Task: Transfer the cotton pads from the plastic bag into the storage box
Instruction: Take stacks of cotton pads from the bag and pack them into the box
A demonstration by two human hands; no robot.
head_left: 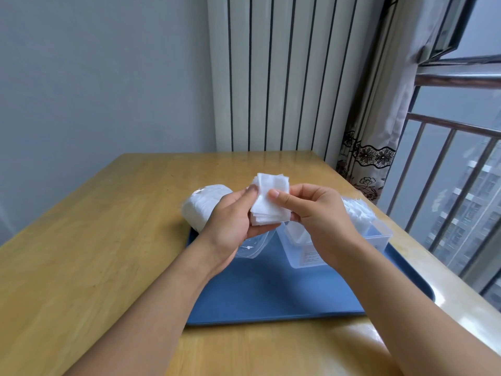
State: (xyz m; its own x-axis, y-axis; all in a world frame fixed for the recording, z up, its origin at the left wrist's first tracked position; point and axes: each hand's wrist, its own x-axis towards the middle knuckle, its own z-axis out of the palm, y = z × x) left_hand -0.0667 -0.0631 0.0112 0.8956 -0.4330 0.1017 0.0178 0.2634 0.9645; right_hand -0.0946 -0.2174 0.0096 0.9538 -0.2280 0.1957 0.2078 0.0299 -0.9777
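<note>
Both hands — left hand [230, 221] and right hand [317, 213] — pinch a loose stack of square white cotton pads [269, 199] above the blue tray [271, 289]; square the edges before lowering it into the clear plastic storage box [379, 237] — already part-filled.

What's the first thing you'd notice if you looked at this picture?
Right in the middle, the left hand and the right hand hold up a stack of square white cotton pads between them. Below them a blue tray lies on the wooden table, carrying a plastic bag of pads on the left and a clear storage box on the right.
</note>
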